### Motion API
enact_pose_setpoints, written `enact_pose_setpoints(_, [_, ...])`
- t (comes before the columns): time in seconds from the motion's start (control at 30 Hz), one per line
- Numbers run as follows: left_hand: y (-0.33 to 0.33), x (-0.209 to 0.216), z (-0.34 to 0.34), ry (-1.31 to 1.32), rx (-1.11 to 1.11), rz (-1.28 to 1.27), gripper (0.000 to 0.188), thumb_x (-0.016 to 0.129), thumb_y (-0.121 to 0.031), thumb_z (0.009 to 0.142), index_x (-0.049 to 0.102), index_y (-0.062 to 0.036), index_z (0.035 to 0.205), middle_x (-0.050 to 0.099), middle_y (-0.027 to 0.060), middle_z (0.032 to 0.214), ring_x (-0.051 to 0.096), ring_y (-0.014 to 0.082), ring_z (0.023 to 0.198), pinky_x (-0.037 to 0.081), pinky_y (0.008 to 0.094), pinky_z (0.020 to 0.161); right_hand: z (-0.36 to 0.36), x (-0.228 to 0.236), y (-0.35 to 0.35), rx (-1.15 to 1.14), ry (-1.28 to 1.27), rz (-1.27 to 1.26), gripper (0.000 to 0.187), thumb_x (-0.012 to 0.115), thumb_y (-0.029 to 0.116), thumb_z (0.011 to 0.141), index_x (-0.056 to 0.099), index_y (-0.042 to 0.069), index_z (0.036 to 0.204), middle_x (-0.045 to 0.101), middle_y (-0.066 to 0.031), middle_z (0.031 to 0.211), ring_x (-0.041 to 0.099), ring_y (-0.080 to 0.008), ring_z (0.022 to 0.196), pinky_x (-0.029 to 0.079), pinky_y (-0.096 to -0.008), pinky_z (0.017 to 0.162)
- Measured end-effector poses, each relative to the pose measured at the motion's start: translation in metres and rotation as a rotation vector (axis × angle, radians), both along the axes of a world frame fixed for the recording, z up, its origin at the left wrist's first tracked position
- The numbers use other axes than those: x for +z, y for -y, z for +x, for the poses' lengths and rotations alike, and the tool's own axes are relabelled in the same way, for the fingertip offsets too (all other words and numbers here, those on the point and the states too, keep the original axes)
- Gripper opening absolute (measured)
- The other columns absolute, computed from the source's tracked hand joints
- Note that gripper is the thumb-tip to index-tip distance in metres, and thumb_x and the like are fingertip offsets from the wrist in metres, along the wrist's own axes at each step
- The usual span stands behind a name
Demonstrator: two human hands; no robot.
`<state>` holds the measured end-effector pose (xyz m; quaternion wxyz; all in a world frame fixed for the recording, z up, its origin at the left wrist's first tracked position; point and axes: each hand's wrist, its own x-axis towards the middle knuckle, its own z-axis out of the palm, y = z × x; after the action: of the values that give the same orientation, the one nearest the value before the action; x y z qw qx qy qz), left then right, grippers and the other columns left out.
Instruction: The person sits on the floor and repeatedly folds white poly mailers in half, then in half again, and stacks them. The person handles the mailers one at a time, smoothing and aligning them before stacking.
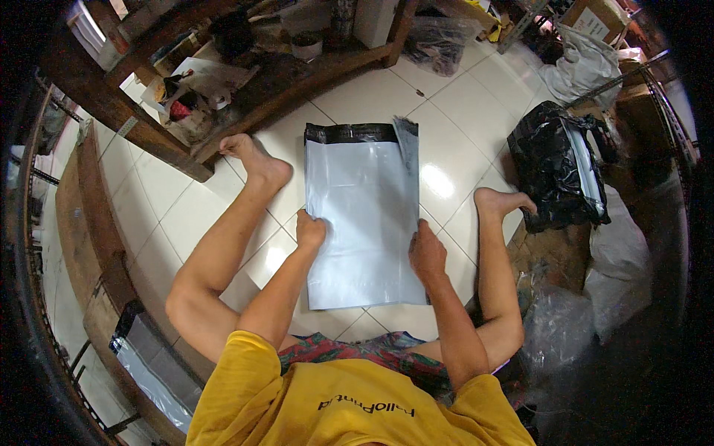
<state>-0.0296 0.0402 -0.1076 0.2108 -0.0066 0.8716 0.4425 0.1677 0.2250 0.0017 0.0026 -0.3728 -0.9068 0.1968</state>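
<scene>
A large silver-grey plastic mailing bag (361,223) lies flat between my legs, above the white tiled floor. Along its far edge runs a black band, and the far right corner is folded over, with a dark grey side showing. My left hand (311,229) grips the left edge, thumb on top and the other fingers mostly hidden beneath. On the opposite edge my right hand (428,253) is closed, its fingertips partly out of sight. Whether this is one bag or a thin stack, I cannot tell.
A wooden shelf (297,89) with odds and ends stands at the far left. Beside my right foot sits a black plastic bundle (554,160), with a white sack (621,260) nearby. Another grey bag (152,364) rests on the wooden plank (100,275) at left.
</scene>
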Motion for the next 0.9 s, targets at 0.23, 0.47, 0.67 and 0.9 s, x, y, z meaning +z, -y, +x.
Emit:
enact_pose_setpoints(0.23, [0.001,0.003,-0.003,0.056,-0.028,0.008,0.048,0.053,-0.012,0.084,0.045,0.0097,0.126,0.058,0.0324,0.121,0.058,0.0426,0.114,0.045,0.0449,0.100,-0.023,-0.027,0.057,0.222,0.141,0.255,0.055,0.060,0.015,0.086,0.046,-0.004,0.136,0.060,-0.0215,0.118,0.059,-0.0374,0.105,0.054,-0.0479,0.074])
enact_pose_setpoints(0.47, [0.020,0.055,-0.020,0.269,-0.196,0.106,0.058,0.061,-0.023,0.086,0.047,0.0082,0.133,0.060,0.0257,0.124,0.062,0.0318,0.113,0.048,0.0405,0.098,-0.011,-0.035,0.037,0.364,-0.102,0.210,0.066,0.072,0.033,0.088,0.047,-0.002,0.138,0.044,-0.0285,0.139,0.047,-0.0421,0.126,0.038,-0.0527,0.106])
enact_pose_setpoints(0.67, [0.013,0.055,-0.029,0.381,-0.214,0.281,0.061,0.065,-0.030,0.088,0.050,0.0059,0.136,0.066,0.0203,0.120,0.066,0.0282,0.104,0.051,0.0370,0.094,-0.027,-0.091,-0.025,-0.058,-0.268,-0.469,0.096,0.076,0.014,0.086,0.013,0.000,0.157,0.048,-0.0307,0.140,0.053,-0.0359,0.128,0.045,-0.0408,0.105])
enact_pose_setpoints(0.9, [0.001,0.048,-0.012,0.540,0.036,0.579,0.052,0.059,-0.020,0.093,0.049,0.0031,0.139,0.065,0.0193,0.121,0.066,0.0297,0.103,0.052,0.0394,0.092,-0.031,-0.075,-0.027,0.161,-0.118,-0.473,0.094,0.072,0.004,0.085,0.014,0.004,0.159,0.060,-0.0224,0.122,0.063,-0.0311,0.107,0.050,-0.0413,0.097])
